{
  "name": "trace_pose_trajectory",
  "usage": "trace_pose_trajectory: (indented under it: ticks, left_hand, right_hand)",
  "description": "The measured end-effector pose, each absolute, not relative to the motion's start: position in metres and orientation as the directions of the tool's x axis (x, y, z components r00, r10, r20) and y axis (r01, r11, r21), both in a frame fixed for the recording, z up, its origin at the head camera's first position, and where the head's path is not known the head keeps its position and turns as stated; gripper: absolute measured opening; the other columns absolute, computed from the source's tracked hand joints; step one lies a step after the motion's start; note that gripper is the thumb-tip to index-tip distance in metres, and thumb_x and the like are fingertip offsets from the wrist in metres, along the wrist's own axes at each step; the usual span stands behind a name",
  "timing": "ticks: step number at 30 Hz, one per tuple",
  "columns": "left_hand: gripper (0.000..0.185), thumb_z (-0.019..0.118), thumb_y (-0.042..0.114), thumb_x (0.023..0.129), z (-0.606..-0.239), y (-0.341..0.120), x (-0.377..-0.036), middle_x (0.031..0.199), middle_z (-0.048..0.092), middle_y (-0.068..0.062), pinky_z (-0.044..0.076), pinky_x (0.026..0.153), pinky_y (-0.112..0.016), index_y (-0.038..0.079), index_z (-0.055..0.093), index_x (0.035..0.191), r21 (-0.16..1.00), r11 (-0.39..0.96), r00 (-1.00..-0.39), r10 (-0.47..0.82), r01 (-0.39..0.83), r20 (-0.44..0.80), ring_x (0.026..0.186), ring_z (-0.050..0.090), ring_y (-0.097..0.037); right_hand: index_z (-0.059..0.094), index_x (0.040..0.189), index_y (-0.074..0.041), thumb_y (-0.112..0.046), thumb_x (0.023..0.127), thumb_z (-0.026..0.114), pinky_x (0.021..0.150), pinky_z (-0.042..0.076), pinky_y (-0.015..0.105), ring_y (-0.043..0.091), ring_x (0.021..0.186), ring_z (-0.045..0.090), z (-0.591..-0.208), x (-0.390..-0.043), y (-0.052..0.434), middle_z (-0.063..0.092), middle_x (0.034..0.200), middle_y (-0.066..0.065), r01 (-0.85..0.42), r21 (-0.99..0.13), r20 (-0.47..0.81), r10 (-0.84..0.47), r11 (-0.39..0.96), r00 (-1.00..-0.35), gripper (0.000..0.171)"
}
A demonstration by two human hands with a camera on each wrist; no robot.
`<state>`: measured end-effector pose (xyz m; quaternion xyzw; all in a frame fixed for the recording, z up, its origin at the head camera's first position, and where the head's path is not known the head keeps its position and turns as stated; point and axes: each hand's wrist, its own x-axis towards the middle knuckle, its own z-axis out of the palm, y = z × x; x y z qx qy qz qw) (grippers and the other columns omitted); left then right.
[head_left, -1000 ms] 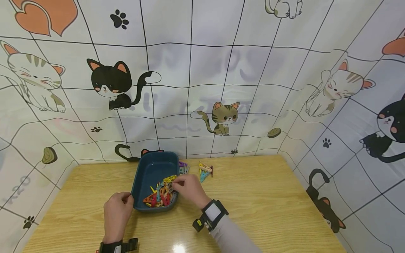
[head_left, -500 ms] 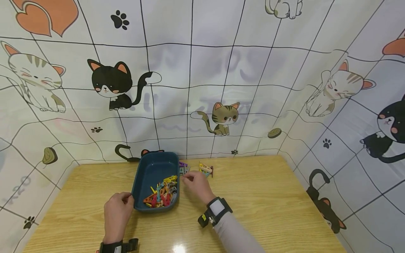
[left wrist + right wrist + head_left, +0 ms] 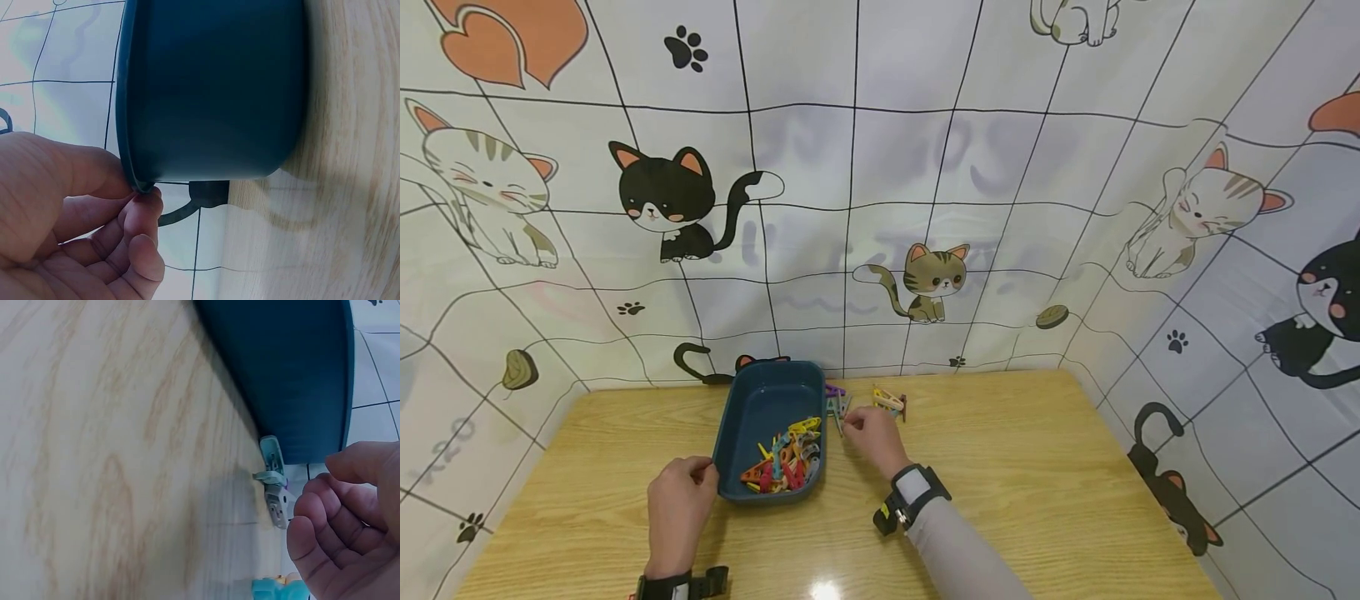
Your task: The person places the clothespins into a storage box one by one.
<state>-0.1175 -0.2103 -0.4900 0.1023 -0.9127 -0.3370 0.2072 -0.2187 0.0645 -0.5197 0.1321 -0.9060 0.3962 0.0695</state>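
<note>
A dark blue plastic bin stands on the table, with a pile of coloured clothespins at its near end. My left hand pinches the bin's left rim between thumb and fingers, as the left wrist view shows. Just right of the bin, my right hand hovers with loosely bent fingers beside a few grey-blue clothespins. In the right wrist view a teal clothespin lies against the bin's foot, apart from the fingers. Nothing shows between that hand's thumb and fingers.
A purple clothespin lies behind the grey-blue ones. Another small group of clothespins sits further right, partly hidden by my right hand. A cat-print curtain hangs along the back of the wooden table.
My right hand has moved from over the pile in the bin, out across the right rim, to beside the grey-blue clothespins. The left hand and the bin have stayed in place.
</note>
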Motion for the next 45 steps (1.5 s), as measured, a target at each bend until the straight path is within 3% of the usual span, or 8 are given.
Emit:
trace_pose_trajectory:
  ticks: [10, 19, 25, 32, 39, 45]
  left_hand:
    - [0.016, 0.065, -0.001, 0.086, -0.489, -0.210, -0.118, 0.075, 0.066, -0.015, 0.044, 0.056, -0.034, -0.010, 0.076, 0.091, 0.665, 0.744, -0.898, -0.332, -0.062, 0.288, 0.065, 0.061, -0.026]
    - [0.015, 0.065, -0.002, 0.085, -0.491, -0.210, -0.118, 0.073, 0.066, -0.014, 0.044, 0.056, -0.035, -0.010, 0.077, 0.089, 0.655, 0.754, -0.892, -0.328, -0.048, 0.311, 0.063, 0.060, -0.025]
    - [0.015, 0.065, -0.001, 0.086, -0.492, -0.211, -0.118, 0.074, 0.066, -0.014, 0.044, 0.057, -0.035, -0.009, 0.077, 0.090, 0.656, 0.753, -0.894, -0.331, -0.056, 0.303, 0.064, 0.060, -0.026]
    - [0.012, 0.066, -0.003, 0.085, -0.492, -0.211, -0.118, 0.072, 0.066, -0.013, 0.046, 0.057, -0.038, -0.009, 0.077, 0.087, 0.644, 0.765, -0.887, -0.310, -0.019, 0.342, 0.064, 0.061, -0.027]
    - [0.014, 0.065, -0.001, 0.085, -0.493, -0.211, -0.118, 0.073, 0.066, -0.013, 0.046, 0.058, -0.037, -0.008, 0.077, 0.088, 0.649, 0.760, -0.891, -0.320, -0.037, 0.323, 0.064, 0.061, -0.026]
    - [0.014, 0.065, -0.001, 0.085, -0.493, -0.211, -0.119, 0.073, 0.066, -0.014, 0.046, 0.058, -0.037, -0.009, 0.077, 0.088, 0.648, 0.760, -0.891, -0.321, -0.041, 0.321, 0.065, 0.061, -0.027]
  right_hand:
    - [0.079, 0.082, -0.004, -0.004, 0.088, 0.073, 0.067, 0.053, 0.027, 0.016, 0.076, 0.069, -0.526, -0.225, 0.060, 0.076, 0.082, 0.005, -0.297, -0.638, 0.206, -0.214, 0.711, -0.955, 0.008]
    - [0.076, 0.076, -0.005, -0.007, 0.088, 0.074, 0.062, 0.047, 0.026, 0.010, 0.066, 0.058, -0.531, -0.227, 0.056, 0.071, 0.074, 0.002, -0.237, -0.595, 0.127, -0.201, 0.768, -0.971, 0.012]
    - [0.075, 0.073, -0.006, -0.007, 0.088, 0.075, 0.060, 0.046, 0.025, 0.009, 0.064, 0.056, -0.531, -0.227, 0.053, 0.069, 0.070, 0.000, -0.240, -0.568, 0.138, -0.197, 0.787, -0.971, 0.015]
    - [0.070, 0.064, -0.010, -0.009, 0.088, 0.074, 0.051, 0.038, 0.023, 0.006, 0.053, 0.045, -0.536, -0.228, 0.053, 0.059, 0.059, -0.005, -0.265, -0.552, 0.164, -0.209, 0.791, -0.964, 0.025]
    - [0.068, 0.063, -0.009, -0.008, 0.089, 0.072, 0.051, 0.035, 0.022, 0.006, 0.053, 0.043, -0.536, -0.228, 0.055, 0.056, 0.058, -0.006, -0.236, -0.583, 0.139, -0.190, 0.778, -0.972, 0.026]
    - [0.074, 0.075, -0.007, -0.010, 0.090, 0.071, 0.059, 0.045, 0.027, 0.009, 0.061, 0.053, -0.534, -0.223, 0.060, 0.067, 0.073, 0.000, -0.170, -0.648, 0.107, -0.133, 0.742, -0.985, 0.015]
